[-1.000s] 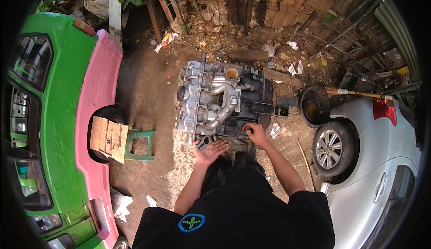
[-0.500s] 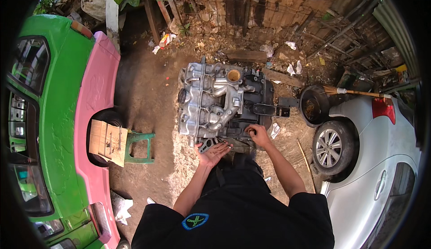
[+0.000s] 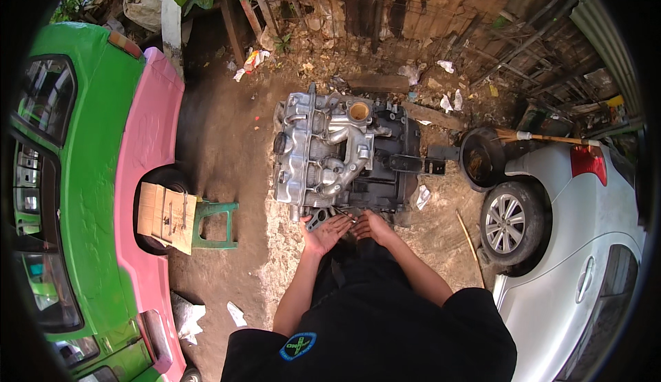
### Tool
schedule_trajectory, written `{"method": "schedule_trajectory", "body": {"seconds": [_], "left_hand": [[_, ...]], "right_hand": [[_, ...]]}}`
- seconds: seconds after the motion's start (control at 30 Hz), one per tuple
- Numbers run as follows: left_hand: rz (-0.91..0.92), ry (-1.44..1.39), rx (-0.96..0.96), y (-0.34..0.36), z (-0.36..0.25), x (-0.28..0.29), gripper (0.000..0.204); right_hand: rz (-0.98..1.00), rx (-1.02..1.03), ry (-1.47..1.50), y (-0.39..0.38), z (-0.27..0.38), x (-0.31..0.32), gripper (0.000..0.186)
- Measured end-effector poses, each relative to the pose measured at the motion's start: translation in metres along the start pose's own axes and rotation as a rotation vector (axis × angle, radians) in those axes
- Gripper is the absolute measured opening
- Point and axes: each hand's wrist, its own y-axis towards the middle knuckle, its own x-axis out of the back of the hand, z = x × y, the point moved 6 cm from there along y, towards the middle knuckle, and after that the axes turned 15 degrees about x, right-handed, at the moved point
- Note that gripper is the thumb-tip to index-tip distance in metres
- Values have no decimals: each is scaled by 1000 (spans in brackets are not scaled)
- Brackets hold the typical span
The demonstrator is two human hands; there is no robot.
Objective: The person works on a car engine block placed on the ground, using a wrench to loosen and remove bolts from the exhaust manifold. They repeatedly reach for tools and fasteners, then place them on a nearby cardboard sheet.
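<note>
A silver-and-black engine (image 3: 323, 148) lies on the ground in front of me. At its near left corner is a dark oval metal flange (image 3: 316, 219) with holes, just beside my left hand's thumb. My left hand (image 3: 323, 237) is turned palm up, fingers stretched out toward the right; whether small items rest on it is unclear. My right hand (image 3: 372, 227) has its fingers curled at my left hand's fingertips, below the engine's near edge. Something small and dark shows between the two hands, too small to name.
A green-and-pink vehicle (image 3: 89, 175) fills the left, with a green stool (image 3: 215, 238) and cardboard holding metal rods (image 3: 155, 217) beside it. A silver car (image 3: 564, 265), a black basin (image 3: 480, 161), a broom (image 3: 551, 138) and a stick (image 3: 468, 244) are right. Planks and litter line the back fence.
My right hand has moved down and left from the engine's dark lower right part to my left hand's fingertips. My left hand has stayed in much the same place, palm up.
</note>
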Motion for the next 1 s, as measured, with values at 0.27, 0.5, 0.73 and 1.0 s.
{"method": "schedule_trajectory", "body": {"seconds": [0.27, 0.5, 0.73, 1.0], "left_hand": [[-15, 21, 34, -3, -6, 8, 105], [-223, 84, -72, -23, -24, 3, 70], [-1159, 1153, -158, -70, -63, -13, 46], [-807, 2066, -1069, -69, -64, -106, 13]], "right_hand": [[600, -146, 378, 32, -5, -36, 31], [397, -160, 498, 56, -21, -48, 24], [575, -243, 748, 42, -6, -70, 48], [644, -259, 962, 33, -6, -74, 49]]}}
